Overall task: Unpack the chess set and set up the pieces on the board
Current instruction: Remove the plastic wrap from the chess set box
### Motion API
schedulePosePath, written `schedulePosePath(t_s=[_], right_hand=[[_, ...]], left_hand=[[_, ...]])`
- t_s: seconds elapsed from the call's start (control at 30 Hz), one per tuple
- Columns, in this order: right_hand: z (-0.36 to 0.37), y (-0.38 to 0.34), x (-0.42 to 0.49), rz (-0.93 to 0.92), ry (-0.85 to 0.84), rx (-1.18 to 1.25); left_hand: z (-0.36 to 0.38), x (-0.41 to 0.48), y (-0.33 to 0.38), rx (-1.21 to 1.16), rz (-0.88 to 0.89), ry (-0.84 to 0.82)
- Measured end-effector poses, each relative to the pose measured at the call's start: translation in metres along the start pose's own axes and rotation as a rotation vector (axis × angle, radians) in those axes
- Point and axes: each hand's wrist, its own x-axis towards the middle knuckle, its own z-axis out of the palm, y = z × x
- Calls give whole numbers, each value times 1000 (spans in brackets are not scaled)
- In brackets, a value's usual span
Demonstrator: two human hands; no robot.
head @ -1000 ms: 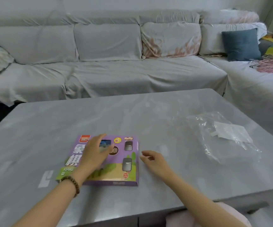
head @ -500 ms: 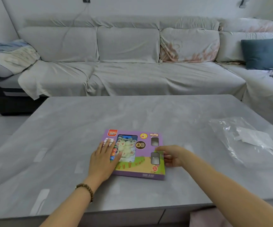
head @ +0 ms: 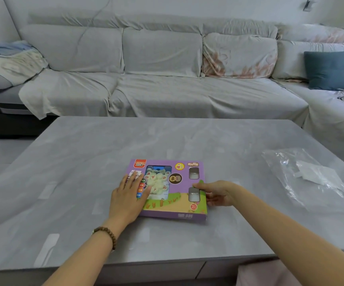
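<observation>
Flat purple cardboard chess-set box [head: 180, 191], with cream round pieces showing through its clear window, lies closed on the grey stone-look table [head: 167, 139], toward 6 o'clock from the table's middle. Left hand [head: 127, 198], with a brown bead bracelet [head: 107, 234] on its wrist, rests flat with straight fingers on the box's 9 o'clock part; right hand [head: 217, 194] pinches the box's 3 o'clock edge, thumb on top and fingers curled against the side. Crumpled clear plastic bag [head: 311, 178] lies at 3 o'clock, well apart from the box.
</observation>
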Motion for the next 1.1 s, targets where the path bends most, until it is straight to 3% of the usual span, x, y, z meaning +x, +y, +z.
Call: schedulePosePath(t_s=[0.3, 0.57, 0.73, 0.9, 1.1], right_hand=[[-4, -5, -15, -22, 1, -198], [-8, 20, -12, -7, -118, 239], [-18, 22, -12, -1, -90, 297], [-63, 23, -14, -92, 136, 158], [-92, 56, -5, -308, 525, -332]], left_hand=[[-6, 2, 4, 38, 20, -72], [2, 0, 6, 31, 17, -10], [2, 0, 5, -2, 5, -2], [1, 3, 10, 13, -20, -6], [0, 1, 29, 129, 9, -13]])
